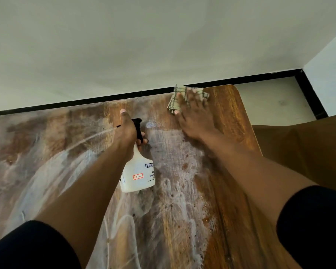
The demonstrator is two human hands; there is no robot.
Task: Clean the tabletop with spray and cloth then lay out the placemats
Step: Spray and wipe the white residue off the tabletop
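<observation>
Left hand point(127, 131) grips the white spray bottle point(137, 174) mid-frame, label reading "KISS", cut off. Right hand point(194, 119), fingers spread, presses the checked cloth point(176, 101) flat on the streaky wet tabletop point(227, 191), upper right.

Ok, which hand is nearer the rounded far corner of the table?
Right. The right hand presses the checked cloth flat at the far edge beside the rounded corner. The left hand grips the spray bottle further in, toward mid-table.
</observation>
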